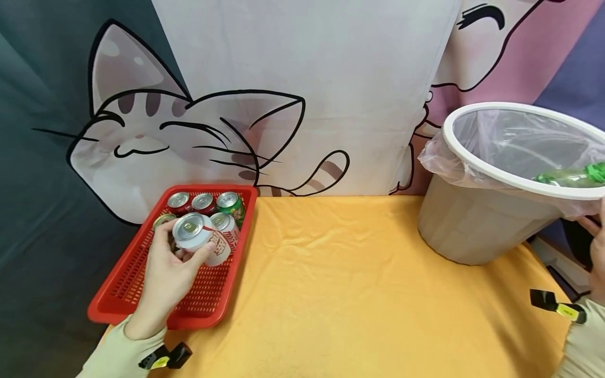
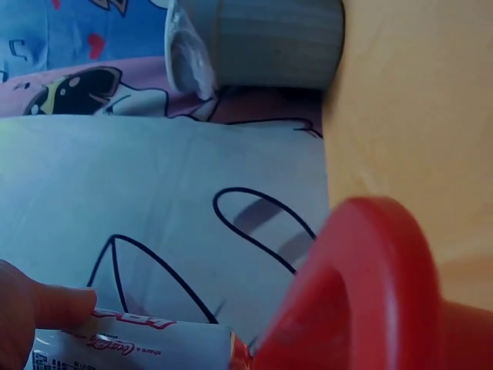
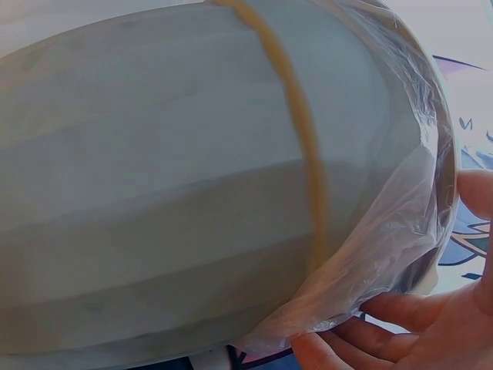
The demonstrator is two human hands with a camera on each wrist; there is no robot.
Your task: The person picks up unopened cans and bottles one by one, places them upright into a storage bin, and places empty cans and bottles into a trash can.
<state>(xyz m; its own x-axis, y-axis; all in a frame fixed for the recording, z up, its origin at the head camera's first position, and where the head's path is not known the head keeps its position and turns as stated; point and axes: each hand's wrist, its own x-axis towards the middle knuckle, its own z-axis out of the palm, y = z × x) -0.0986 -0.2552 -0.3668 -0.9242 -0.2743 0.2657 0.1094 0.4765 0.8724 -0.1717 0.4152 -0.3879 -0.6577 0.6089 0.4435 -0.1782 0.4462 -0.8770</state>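
My left hand grips a white soda can with red print, thumb on the near side, over the red basket. In the left wrist view the can lies across the bottom edge beside my thumb. Several cans stand in the basket's far end, among them a green can and a white Coca-Cola can. At the right, my right hand holds the rim of a grey-brown trash bin, thumb at the rim and fingers under its plastic liner. The bin leans right.
Inside the bin lies a clear plastic bottle with a green cap. A yellow cloth covers the table. Behind it hangs a cartoon-cat backdrop. The basket's raised red edge rises close in the left wrist view.
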